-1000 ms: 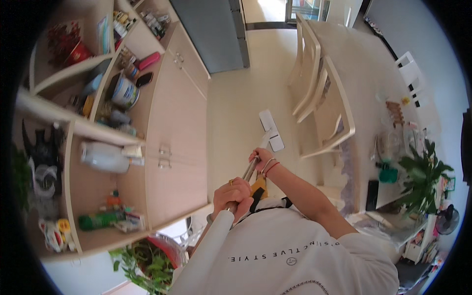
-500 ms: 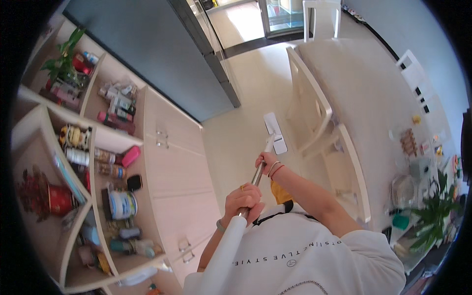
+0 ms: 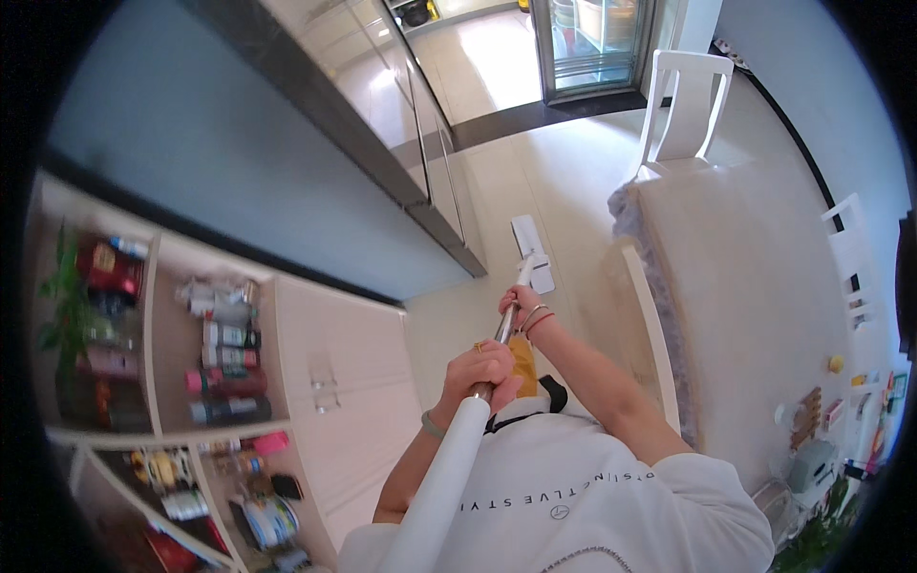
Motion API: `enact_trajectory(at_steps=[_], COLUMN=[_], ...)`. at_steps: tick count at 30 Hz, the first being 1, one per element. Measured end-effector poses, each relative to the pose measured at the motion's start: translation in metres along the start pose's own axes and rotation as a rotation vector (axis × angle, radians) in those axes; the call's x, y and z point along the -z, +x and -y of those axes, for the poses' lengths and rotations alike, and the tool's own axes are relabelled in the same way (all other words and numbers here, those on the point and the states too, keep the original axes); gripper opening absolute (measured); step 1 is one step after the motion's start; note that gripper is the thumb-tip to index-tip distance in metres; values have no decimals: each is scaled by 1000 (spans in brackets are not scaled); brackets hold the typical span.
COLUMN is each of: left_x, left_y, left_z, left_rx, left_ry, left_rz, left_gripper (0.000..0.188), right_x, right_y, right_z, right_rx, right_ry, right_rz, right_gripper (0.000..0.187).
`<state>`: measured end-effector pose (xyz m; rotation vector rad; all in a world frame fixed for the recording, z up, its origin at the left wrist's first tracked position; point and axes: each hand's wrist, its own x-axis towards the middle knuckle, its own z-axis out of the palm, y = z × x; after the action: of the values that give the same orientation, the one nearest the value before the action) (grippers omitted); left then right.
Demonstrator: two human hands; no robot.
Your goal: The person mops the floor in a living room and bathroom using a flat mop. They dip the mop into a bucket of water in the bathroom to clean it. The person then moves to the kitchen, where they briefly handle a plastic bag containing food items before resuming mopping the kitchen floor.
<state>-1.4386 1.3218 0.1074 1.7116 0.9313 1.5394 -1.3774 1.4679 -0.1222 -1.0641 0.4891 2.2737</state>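
We stand between shelves (image 3: 153, 334) on our left and a desk (image 3: 755, 286) on our right, the mop head (image 3: 536, 262) ahead on the floor (image 3: 573, 162)

Left hand (image 3: 480, 371) near, fingers curled in a closed grip, left forearm (image 3: 406, 477) slanting in from the near left, right hand (image 3: 523, 304) farther off and slightly right, also curled closed, its fingertips hard to make out, right arm (image 3: 607, 387) stretched from the near right.

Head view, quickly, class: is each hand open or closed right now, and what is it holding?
Left hand: closed, holding the mop handle.
Right hand: closed, holding the same handle, nearer the mop head.
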Motion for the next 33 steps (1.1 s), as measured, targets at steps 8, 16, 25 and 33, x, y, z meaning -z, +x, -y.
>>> enact_trajectory(at_steps=[8, 16, 25, 33], left_x=[59, 77, 119, 180], left_y=[190, 354, 507, 635], left_z=[141, 258, 371, 471], left_rx=[218, 78, 102, 15], left_ry=[-186, -140, -53, 54], left_rz=[159, 109, -45, -117], left_gripper=[29, 25, 25, 23], right_x=[-137, -244, -379, -516], right_y=[102, 184, 302, 397], right_z=[163, 295, 412, 496], right_rx=[154, 223, 114, -4], right_ry=[129, 95, -81, -106], right_rz=[-7, -8, -80, -18], right_gripper=[14, 13, 16, 13])
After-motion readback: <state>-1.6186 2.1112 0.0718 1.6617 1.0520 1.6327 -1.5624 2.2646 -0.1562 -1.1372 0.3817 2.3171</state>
